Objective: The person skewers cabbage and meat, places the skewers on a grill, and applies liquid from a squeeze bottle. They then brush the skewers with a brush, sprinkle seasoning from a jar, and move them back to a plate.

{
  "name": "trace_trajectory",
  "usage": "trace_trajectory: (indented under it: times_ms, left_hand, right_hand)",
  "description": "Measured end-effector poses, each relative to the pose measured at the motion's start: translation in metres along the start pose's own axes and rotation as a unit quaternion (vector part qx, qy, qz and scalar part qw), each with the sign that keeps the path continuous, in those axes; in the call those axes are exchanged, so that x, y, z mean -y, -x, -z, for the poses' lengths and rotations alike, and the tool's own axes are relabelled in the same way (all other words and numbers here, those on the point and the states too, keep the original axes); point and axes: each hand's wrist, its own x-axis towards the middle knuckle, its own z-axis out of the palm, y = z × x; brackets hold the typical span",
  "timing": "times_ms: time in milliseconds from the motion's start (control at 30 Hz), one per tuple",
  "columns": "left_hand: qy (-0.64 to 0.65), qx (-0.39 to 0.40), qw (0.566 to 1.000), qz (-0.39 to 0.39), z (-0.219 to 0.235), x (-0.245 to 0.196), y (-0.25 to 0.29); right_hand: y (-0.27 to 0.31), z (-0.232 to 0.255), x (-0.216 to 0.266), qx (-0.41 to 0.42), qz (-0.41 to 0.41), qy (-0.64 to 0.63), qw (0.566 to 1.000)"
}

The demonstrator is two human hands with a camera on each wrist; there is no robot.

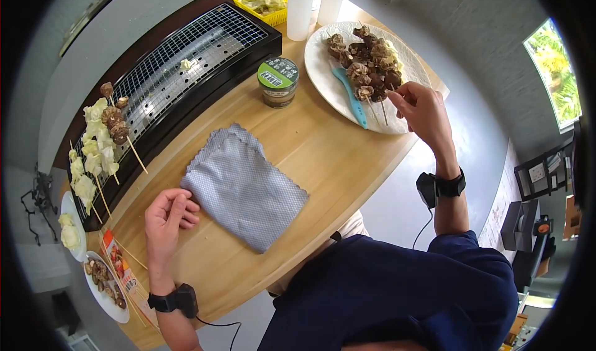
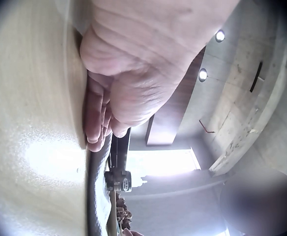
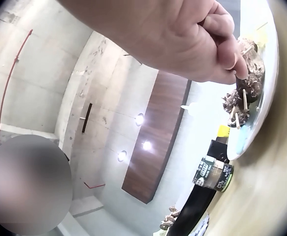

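My right hand (image 1: 422,112) is over the near right side of a white plate (image 1: 413,59), its thumb and fingertips pinching the stick end of a mushroom skewer (image 1: 392,79). Several mushroom skewers (image 3: 251,86) lie heaped on that plate. A light blue brush (image 1: 351,96) slants across its left side, handle over the rim. On the wooden table, my left hand (image 1: 169,217) rests with fingers loosely bent and nothing in them. Its fingertips are right at the left edge of a grey cloth (image 1: 248,186), which lies spread out.
A black grill (image 1: 205,47) runs along the back, with cabbage skewers (image 1: 93,146) and a mushroom skewer (image 1: 115,122) at its left end. A green-lidded jar (image 1: 277,84), white bottles (image 1: 300,9) and a yellow basket (image 1: 279,17) stand behind. A plate of mushrooms (image 1: 105,283) is front left.
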Motion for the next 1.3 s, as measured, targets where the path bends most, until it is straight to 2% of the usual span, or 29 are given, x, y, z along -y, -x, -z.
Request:
trace_trajectory:
  times_ms: [33, 100, 133, 200, 267, 400, 500, 600, 700, 867, 933, 1000, 1067, 1167, 1300]
  left_hand:
    - [0.002, 0.000, 1.000, 0.001, 0.000, 0.000, 0.000]
    - [0.010, -0.003, 1.000, 0.000, 0.000, 0.002, 0.001]
    - [0.014, 0.000, 1.000, -0.001, 0.000, 0.003, 0.000]
    - [0.019, 0.006, 1.000, -0.001, 0.000, 0.001, -0.003]
    - [0.026, -0.009, 1.000, 0.001, 0.001, 0.002, 0.000]
    - [0.049, 0.014, 0.999, -0.004, 0.002, 0.006, -0.001]
    - [0.056, 0.019, 0.998, -0.004, 0.003, 0.006, -0.001]
    - [0.052, 0.022, 0.998, -0.011, 0.005, 0.011, -0.002]
    - [0.055, 0.026, 0.998, -0.018, 0.003, 0.011, -0.002]
    - [0.048, 0.037, 0.998, -0.033, 0.005, 0.011, -0.001]
    - [0.043, 0.029, 0.998, -0.023, 0.006, 0.012, -0.001]
    - [0.049, 0.043, 0.997, -0.033, 0.006, 0.013, -0.001]
    - [0.047, 0.041, 0.998, -0.032, 0.007, 0.012, 0.000]
    - [0.047, 0.043, 0.997, -0.036, 0.007, 0.011, -0.001]
    - [0.049, 0.043, 0.997, -0.029, 0.007, 0.011, -0.001]
  right_hand:
    - [0.000, 0.001, 0.002, 0.001, 0.005, 0.003, 1.000]
    - [0.003, 0.003, 0.005, -0.008, -0.024, -0.119, 0.993]
    - [0.003, 0.005, 0.007, -0.006, -0.018, -0.114, 0.993]
    - [0.004, 0.012, 0.012, -0.031, 0.012, -0.176, 0.984]
    - [0.010, 0.020, 0.045, -0.024, 0.043, -0.218, 0.975]
    - [0.018, 0.002, 0.099, 0.079, 0.100, -0.282, 0.951]
    - [0.023, -0.021, 0.150, 0.218, 0.130, -0.263, 0.931]
    - [0.012, -0.057, 0.190, 0.289, 0.229, -0.248, 0.896]
    - [0.000, -0.095, 0.228, 0.323, 0.284, -0.231, 0.873]
    - [-0.007, -0.150, 0.259, 0.323, 0.286, -0.268, 0.861]
    - [-0.009, -0.172, 0.263, 0.360, 0.243, -0.380, 0.816]
    - [-0.014, -0.188, 0.263, 0.378, 0.237, -0.377, 0.811]
    - [-0.013, -0.193, 0.265, 0.401, 0.206, -0.422, 0.786]
    - [-0.012, -0.194, 0.265, 0.415, 0.225, -0.420, 0.775]
    - [-0.010, -0.201, 0.264, 0.429, 0.206, -0.429, 0.768]
